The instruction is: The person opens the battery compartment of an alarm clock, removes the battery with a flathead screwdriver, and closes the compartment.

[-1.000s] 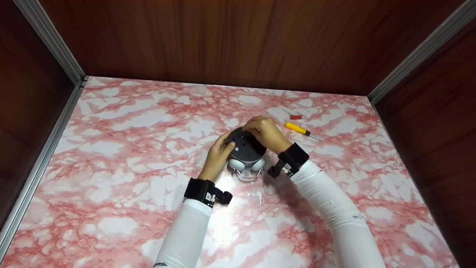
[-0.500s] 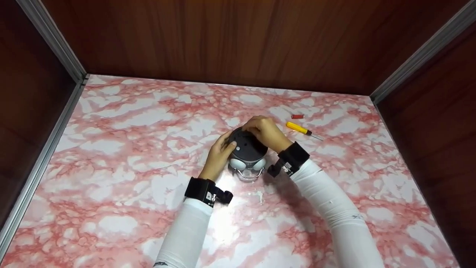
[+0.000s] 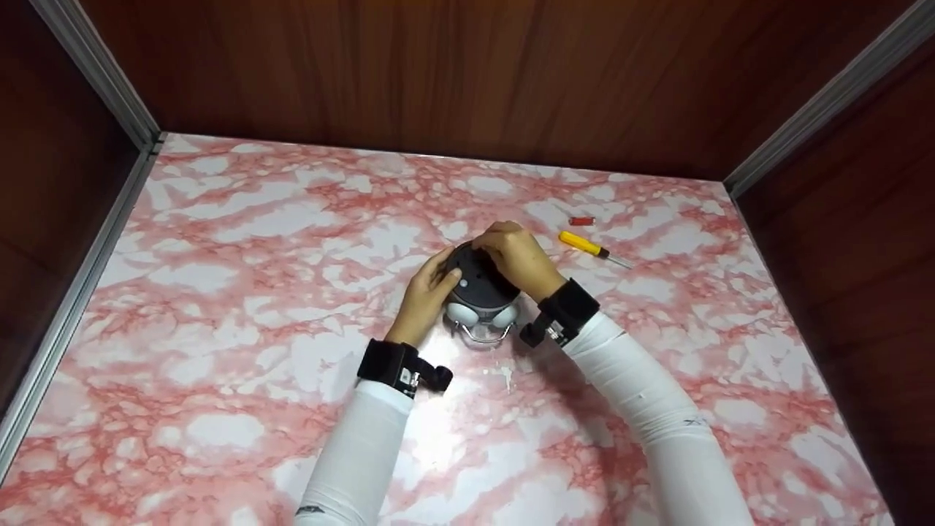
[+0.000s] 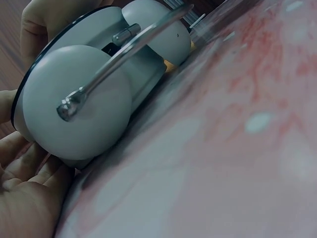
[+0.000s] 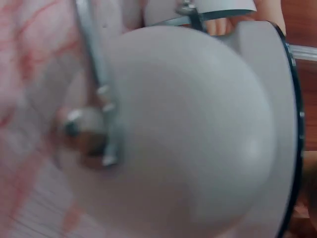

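Observation:
A twin-bell alarm clock (image 3: 482, 288) lies face down, its round black back turned up and its pale bells toward the person. In the left wrist view one bell (image 4: 77, 101) and the wire handle show close to the tabletop. My left hand (image 3: 424, 296) grips the clock's left side, thumb over the edge of the back, fingers down along the side. Over the far right part of the back, my right hand (image 3: 517, 256) bends its fingers with the tips at the surface; I cannot tell whether they pinch something there. A bell (image 5: 168, 134) fills most of the right wrist view.
A yellow-handled screwdriver (image 3: 581, 243) lies beyond the right hand, its shaft pointing right. Behind it is a small red cylinder (image 3: 582, 220) like a battery. The pink and white marbled tabletop (image 3: 241, 329) is walled by dark wood panels (image 3: 438, 73) at the back and sides.
The head view has tipped slightly, so everything sits a little higher in it. Both hands stay at the same places on the clock, with only slight movement of the right fingers.

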Available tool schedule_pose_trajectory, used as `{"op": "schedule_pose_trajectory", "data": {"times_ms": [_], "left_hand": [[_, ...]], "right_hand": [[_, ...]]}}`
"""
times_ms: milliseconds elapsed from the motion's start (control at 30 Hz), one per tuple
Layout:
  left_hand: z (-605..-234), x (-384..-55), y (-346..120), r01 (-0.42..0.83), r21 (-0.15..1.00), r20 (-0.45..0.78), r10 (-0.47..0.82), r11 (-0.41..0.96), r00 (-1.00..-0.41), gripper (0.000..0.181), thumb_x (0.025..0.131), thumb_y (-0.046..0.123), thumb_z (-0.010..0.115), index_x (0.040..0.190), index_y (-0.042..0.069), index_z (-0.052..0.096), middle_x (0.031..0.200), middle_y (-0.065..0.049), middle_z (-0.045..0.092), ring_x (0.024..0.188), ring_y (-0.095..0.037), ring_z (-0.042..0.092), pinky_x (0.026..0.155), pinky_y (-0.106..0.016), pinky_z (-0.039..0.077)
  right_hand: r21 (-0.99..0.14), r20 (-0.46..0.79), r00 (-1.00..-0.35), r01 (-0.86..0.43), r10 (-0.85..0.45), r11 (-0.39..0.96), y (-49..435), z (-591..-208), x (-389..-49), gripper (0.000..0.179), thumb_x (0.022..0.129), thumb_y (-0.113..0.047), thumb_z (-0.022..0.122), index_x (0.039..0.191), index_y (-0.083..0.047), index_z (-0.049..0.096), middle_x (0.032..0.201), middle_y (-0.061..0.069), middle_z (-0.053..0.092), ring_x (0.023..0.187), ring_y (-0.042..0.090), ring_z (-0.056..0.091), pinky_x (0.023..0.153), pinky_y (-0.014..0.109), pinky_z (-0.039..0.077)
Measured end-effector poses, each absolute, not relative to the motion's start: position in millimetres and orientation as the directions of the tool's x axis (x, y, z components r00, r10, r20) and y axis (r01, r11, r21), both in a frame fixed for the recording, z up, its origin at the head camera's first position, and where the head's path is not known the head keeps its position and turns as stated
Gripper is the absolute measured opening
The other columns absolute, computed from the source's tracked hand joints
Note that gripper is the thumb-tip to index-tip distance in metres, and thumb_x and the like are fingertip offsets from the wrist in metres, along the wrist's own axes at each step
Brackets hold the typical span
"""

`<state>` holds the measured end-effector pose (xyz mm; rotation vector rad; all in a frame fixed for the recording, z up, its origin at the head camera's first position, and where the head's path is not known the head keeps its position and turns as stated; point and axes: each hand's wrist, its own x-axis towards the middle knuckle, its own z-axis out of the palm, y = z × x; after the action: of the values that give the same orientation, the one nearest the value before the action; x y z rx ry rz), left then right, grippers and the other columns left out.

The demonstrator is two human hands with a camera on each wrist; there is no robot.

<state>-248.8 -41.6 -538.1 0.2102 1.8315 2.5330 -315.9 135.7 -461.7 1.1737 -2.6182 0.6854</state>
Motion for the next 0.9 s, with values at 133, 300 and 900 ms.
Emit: {"op": "schedule_pose_trajectory", "data": {"times_ms": [133, 300, 900], "left_hand": [[-538.0, -250.1, -42.1, 0.069, 0.946, 0.103, 0.09, -0.318, -0.991, 0.054, 0.104, 0.009, 0.057, 0.153, -0.004, 0.038, 0.156, -0.019, 0.042, 0.145, -0.027, 0.039, 0.118, -0.028, 0.033], [-539.4, -250.4, -41.8, 0.057, 0.942, 0.092, 0.092, -0.332, -0.992, 0.055, 0.104, 0.009, 0.057, 0.153, -0.004, 0.038, 0.155, -0.019, 0.043, 0.144, -0.028, 0.041, 0.117, -0.029, 0.036], [-539.3, -249.9, -40.9, 0.075, 0.939, 0.108, 0.079, -0.334, -0.991, 0.054, 0.103, 0.008, 0.057, 0.152, -0.005, 0.039, 0.153, -0.02, 0.045, 0.143, -0.028, 0.043, 0.116, -0.028, 0.036]], "right_hand": [[-0.299, 0.382, -0.667, -0.744, -0.64, 0.597, 134.7, -465.6, -313.0, 0.017, 0.096, 0.008, 0.059, 0.101, 0.003, 0.075, 0.098, 0.018, 0.069, 0.095, 0.033, 0.064, 0.086, 0.04, 0.057], [-0.217, 0.388, -0.658, -0.745, -0.645, 0.63, 131.4, -467.4, -307.9, 0.018, 0.097, 0.008, 0.058, 0.102, 0.003, 0.074, 0.099, 0.017, 0.068, 0.093, 0.033, 0.063, 0.084, 0.04, 0.057], [-0.2, 0.389, -0.637, -0.763, -0.665, 0.614, 134.6, -467.5, -308.5, 0.018, 0.097, 0.008, 0.057, 0.099, 0.004, 0.075, 0.097, 0.017, 0.064, 0.092, 0.031, 0.063, 0.082, 0.038, 0.058]]}}
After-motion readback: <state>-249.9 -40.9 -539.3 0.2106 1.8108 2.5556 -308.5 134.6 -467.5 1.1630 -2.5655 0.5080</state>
